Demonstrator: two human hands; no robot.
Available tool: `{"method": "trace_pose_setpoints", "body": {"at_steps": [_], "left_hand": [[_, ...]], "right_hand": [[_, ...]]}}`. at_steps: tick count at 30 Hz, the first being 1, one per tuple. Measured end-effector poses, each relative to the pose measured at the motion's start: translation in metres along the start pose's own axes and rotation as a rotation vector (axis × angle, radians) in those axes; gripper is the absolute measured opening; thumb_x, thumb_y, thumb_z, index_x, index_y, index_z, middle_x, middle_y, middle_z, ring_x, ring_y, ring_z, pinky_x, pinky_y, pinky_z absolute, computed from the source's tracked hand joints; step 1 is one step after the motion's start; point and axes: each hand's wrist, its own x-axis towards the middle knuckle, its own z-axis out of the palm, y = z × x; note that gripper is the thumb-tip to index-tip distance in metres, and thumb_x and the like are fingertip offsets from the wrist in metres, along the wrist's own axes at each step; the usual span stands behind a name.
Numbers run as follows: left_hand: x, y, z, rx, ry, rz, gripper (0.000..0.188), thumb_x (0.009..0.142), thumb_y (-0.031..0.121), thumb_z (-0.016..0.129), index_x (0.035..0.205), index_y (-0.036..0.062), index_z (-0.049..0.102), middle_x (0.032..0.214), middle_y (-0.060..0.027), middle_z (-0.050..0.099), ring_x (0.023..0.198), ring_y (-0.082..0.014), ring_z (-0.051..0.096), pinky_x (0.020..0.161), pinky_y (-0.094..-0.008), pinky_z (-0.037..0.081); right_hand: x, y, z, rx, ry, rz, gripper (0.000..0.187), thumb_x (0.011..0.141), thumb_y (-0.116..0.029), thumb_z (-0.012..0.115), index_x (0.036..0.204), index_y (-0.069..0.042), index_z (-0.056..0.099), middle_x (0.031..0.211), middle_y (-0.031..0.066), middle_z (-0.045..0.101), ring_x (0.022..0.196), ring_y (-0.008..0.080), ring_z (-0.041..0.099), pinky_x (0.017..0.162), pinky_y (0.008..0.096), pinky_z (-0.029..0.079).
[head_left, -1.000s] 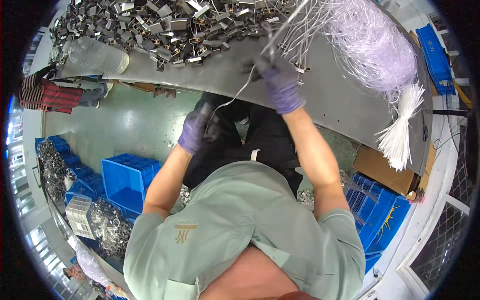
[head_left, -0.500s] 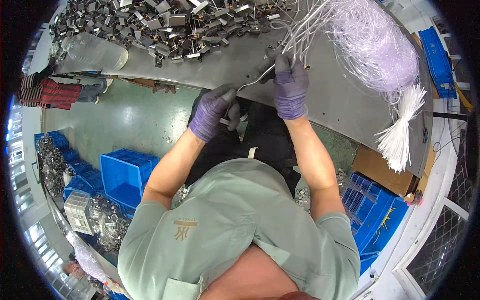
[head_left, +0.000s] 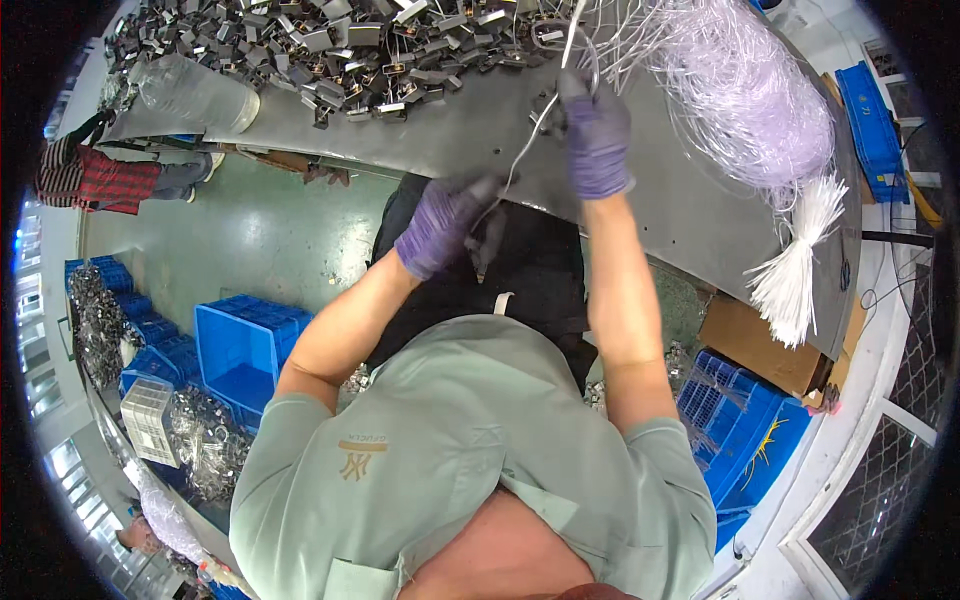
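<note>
A thin white cord [head_left: 526, 146] runs between my gloved hands over the near edge of the grey table [head_left: 430, 138]. My left hand [head_left: 452, 222], in a purple and grey glove, pinches its lower end. Higher up, my right hand [head_left: 597, 135], in the same kind of glove, grips the cord where it loops and continues toward the far side; it looks a little blurred. Beyond it spreads a tangle of loose white cords [head_left: 622, 45]. A heap of small dark block-shaped parts [head_left: 345, 38] covers the far left of the table.
A pale lilac bundle of fine strands [head_left: 745, 95] and a tied white bundle [head_left: 800, 265] lie at the right. A clear plastic bottle [head_left: 195, 95] rests at left. Blue crates [head_left: 245, 345] stand on the floor. Another person [head_left: 115, 185] stands at far left.
My right hand has moved away from me and slightly right, drawing more cord straight. My left hand has shifted a little to the right, still closed on the cord.
</note>
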Motion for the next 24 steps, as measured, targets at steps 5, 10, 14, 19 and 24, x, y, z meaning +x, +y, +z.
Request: {"method": "trace_pose_setpoints", "body": {"at_steps": [5, 10, 14, 19, 24], "left_hand": [[0.009, 0.006, 0.001, -0.122, 0.142, 0.090, 0.047, 0.093, 0.037, 0.046, 0.117, -0.0028, 0.050, 0.060, -0.0054, 0.051, 0.040, -0.0128, 0.045, 0.038, -0.0234, 0.034], [0.020, 0.005, -0.008, -0.192, 0.078, 0.106, 0.044, 0.092, 0.037, 0.050, 0.116, -0.0006, 0.051, 0.062, -0.0072, 0.055, 0.044, -0.0135, 0.050, 0.041, -0.0242, 0.038], [0.028, 0.003, -0.011, -0.190, 0.111, 0.047, 0.040, 0.092, 0.031, 0.052, 0.115, -0.0006, 0.052, 0.066, -0.0070, 0.057, 0.048, -0.0137, 0.053, 0.043, -0.0245, 0.040], [0.030, 0.007, -0.006, -0.339, 0.100, 0.020, 0.031, 0.092, 0.022, 0.051, 0.113, 0.0005, 0.054, 0.074, -0.0060, 0.058, 0.053, -0.0140, 0.054, 0.047, -0.0252, 0.044], [0.041, 0.011, 0.001, -0.195, 0.112, 0.110, 0.036, 0.087, 0.026, 0.055, 0.112, 0.0005, 0.055, 0.071, -0.0050, 0.057, 0.048, -0.0128, 0.052, 0.042, -0.0228, 0.038]], "right_hand": [[-0.011, 0.015, 0.003, -0.122, -0.035, -0.123, 0.028, 0.087, -0.031, 0.062, 0.092, -0.003, 0.060, 0.060, -0.0027, 0.046, 0.053, 0.0063, 0.044, 0.048, 0.0210, 0.037], [-0.038, 0.018, 0.015, -0.267, -0.021, -0.231, 0.023, 0.090, -0.026, 0.058, 0.087, -0.004, 0.060, 0.061, 0.0003, 0.049, 0.054, 0.0084, 0.046, 0.050, 0.0251, 0.038], [-0.047, 0.024, 0.015, -0.314, 0.029, -0.278, 0.023, 0.090, -0.026, 0.056, 0.089, -0.003, 0.059, 0.061, 0.0027, 0.051, 0.054, 0.0107, 0.048, 0.051, 0.0282, 0.040], [-0.054, 0.024, 0.011, -0.353, 0.081, -0.285, 0.023, 0.090, -0.025, 0.056, 0.094, -0.003, 0.059, 0.063, 0.0049, 0.055, 0.055, 0.0139, 0.051, 0.053, 0.0305, 0.042], [-0.065, 0.025, 0.016, -0.368, 0.114, -0.325, 0.025, 0.089, -0.023, 0.056, 0.101, -0.002, 0.059, 0.075, 0.0119, 0.061, 0.063, 0.0226, 0.057, 0.060, 0.0342, 0.045]]}}
